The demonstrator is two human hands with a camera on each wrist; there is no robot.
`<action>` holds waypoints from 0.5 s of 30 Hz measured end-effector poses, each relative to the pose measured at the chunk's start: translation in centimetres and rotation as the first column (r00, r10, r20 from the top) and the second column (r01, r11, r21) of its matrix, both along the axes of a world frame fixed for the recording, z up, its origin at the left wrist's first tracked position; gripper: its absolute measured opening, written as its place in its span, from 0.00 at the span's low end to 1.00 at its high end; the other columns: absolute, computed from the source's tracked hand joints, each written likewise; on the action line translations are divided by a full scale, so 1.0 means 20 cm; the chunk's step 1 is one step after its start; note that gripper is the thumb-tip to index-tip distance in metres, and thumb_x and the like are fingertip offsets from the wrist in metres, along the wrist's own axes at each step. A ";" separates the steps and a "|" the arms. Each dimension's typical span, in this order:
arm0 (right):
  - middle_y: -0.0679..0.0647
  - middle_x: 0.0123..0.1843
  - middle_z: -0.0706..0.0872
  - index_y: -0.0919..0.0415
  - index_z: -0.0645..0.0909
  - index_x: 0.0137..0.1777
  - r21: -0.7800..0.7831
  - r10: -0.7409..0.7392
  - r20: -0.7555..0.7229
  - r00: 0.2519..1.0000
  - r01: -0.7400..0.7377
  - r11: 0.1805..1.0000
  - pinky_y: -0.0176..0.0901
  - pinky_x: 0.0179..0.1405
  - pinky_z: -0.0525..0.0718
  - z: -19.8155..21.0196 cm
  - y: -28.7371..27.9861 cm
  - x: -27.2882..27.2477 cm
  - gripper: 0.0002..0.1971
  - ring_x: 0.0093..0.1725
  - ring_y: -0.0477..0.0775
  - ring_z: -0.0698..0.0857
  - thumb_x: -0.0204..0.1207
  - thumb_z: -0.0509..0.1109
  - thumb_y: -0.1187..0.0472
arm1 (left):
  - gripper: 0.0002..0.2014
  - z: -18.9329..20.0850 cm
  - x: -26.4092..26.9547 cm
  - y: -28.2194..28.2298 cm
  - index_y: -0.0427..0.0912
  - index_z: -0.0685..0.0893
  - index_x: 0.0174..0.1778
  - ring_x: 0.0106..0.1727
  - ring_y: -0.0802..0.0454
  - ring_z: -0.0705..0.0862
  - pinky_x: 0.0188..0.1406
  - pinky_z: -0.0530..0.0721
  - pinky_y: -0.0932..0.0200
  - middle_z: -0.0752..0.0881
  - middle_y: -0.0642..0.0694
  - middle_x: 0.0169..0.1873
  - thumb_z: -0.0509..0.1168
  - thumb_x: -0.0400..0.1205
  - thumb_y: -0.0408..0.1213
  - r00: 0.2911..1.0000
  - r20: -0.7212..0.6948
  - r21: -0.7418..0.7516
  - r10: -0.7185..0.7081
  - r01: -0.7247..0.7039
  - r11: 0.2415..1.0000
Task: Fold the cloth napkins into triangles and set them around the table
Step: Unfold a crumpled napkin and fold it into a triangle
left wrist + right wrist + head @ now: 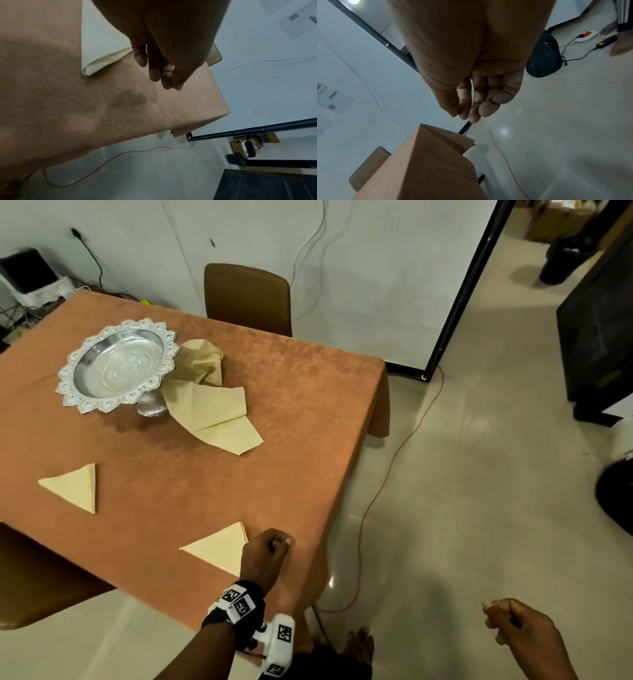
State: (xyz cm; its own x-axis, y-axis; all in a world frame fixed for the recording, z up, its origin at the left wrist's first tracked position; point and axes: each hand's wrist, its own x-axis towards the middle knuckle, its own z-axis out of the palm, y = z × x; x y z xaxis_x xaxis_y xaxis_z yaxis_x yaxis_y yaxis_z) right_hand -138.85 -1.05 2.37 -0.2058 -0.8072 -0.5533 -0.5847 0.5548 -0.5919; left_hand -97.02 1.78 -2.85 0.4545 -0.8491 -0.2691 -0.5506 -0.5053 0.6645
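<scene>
We can't read any brand or text: the paper on the wall is too blurred, and the wrist bands (239,602) carry only black-and-white square code markers.

Count: 2 cream napkins folded into triangles on the counter (291,412), one at lower left (73,486), one at bottom centre (217,549). Unfolded cream napkins (209,402) lie in a loose heap at centre-left; we can't tell how many. 1 silver pedestal tray (118,364) stands upper left, touching that heap. 2 brown chairs: one at upper centre (248,296), one at lower left (30,570).

Left hand (265,553) hovers just beside the bottom-centre triangle, grip loosely curled, holding nothing. Right hand (520,631), lower right over the floor, grip also loosely curled, w/ nothing in it.
</scene>
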 end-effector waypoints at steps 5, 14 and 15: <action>0.48 0.27 0.88 0.58 0.87 0.33 -0.040 0.124 0.005 0.992 -0.124 0.992 0.44 0.38 0.80 0.04 -0.30 0.01 0.11 0.29 0.57 0.86 0.77 0.74 0.59 | 0.12 -0.01 -0.04 -0.16 0.52 0.83 0.32 0.30 0.55 0.78 0.32 0.74 0.64 0.82 0.53 0.26 0.72 0.77 0.31 0.988 -0.130 -0.044 0.077 -0.084 0.996; 0.51 0.27 0.88 0.58 0.86 0.34 -0.033 0.361 -0.037 0.932 -0.362 0.932 0.44 0.34 0.79 0.02 -1.12 0.15 0.11 0.25 0.54 0.82 0.78 0.73 0.58 | 0.06 -0.11 -0.02 -0.54 0.49 0.89 0.36 0.27 0.61 0.82 0.32 0.79 0.58 0.86 0.55 0.24 0.72 0.78 0.37 0.946 -0.138 -0.032 0.295 -0.302 0.953; 0.51 0.26 0.87 0.57 0.86 0.33 -0.024 0.392 -0.051 0.919 -0.393 0.919 0.43 0.32 0.79 0.02 -1.23 0.17 0.11 0.24 0.54 0.81 0.78 0.74 0.58 | 0.05 -0.11 -0.02 -0.60 0.49 0.90 0.37 0.27 0.58 0.83 0.33 0.81 0.56 0.86 0.55 0.24 0.72 0.79 0.38 0.937 -0.144 -0.025 0.318 -0.324 0.946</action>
